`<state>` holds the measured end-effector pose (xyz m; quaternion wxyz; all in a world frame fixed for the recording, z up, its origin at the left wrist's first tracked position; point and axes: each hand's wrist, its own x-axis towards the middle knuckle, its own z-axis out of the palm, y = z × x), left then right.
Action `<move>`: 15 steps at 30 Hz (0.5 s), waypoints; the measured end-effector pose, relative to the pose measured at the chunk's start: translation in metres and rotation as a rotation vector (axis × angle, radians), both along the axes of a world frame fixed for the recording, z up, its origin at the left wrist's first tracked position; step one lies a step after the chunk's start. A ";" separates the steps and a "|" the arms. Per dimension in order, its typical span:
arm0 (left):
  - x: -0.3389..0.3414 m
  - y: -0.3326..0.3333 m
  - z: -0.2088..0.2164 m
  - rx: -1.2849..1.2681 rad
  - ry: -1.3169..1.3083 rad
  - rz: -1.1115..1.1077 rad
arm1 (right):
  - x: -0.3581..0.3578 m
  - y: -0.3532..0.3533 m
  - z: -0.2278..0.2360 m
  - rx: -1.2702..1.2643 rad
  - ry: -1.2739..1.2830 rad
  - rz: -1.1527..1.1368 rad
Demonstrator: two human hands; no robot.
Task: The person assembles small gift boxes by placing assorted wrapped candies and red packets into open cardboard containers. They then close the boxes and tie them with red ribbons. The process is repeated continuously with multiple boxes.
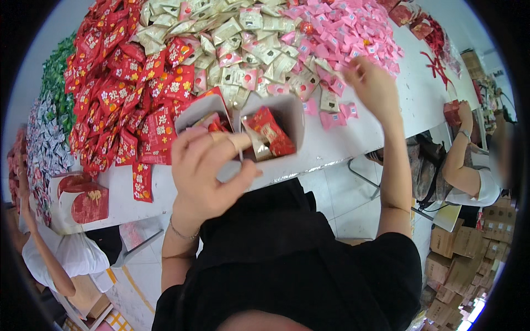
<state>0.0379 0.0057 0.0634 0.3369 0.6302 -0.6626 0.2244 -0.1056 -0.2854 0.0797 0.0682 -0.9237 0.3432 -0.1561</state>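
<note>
Two open-topped boxes with pale insides stand side by side at the table's near edge: a left box (pixel 205 106) and a right box (pixel 298 118). My left hand (pixel 204 174) grips their near rims, index finger over the edge and thumb in front. Inside the right box lie a red packet (pixel 270 131) and a cream one; the left box's contents are partly covered by my hand. Over the near side of the pink packets (pixel 359 33) is my right hand (pixel 371 85), its fingers curled together, a little blurred. Whatever they hold is hidden.
Heaps of red packets (pixel 121 88) and cream packets (pixel 237 49) cover the table (pixel 408 71) beyond the boxes. Green packets (pixel 58 88) lie far left, near folded red boxes (pixel 91 204). Co-workers sit at both sides; one person's hand (pixel 465 113) touches a small red box.
</note>
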 end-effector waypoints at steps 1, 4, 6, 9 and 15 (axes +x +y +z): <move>-0.003 -0.002 -0.003 -0.022 -0.011 -0.050 | -0.009 -0.010 -0.025 -0.107 0.054 0.036; -0.002 -0.008 -0.004 -0.067 -0.004 -0.030 | -0.002 -0.007 -0.044 0.058 0.121 0.080; 0.005 -0.008 -0.001 -0.047 0.041 0.013 | -0.001 -0.012 -0.031 0.140 0.093 0.083; 0.003 -0.004 -0.007 -0.066 0.023 -0.055 | 0.013 -0.045 -0.005 0.310 -0.090 0.057; 0.006 -0.004 -0.005 -0.001 0.046 -0.084 | 0.132 -0.197 0.020 -0.136 -0.418 0.096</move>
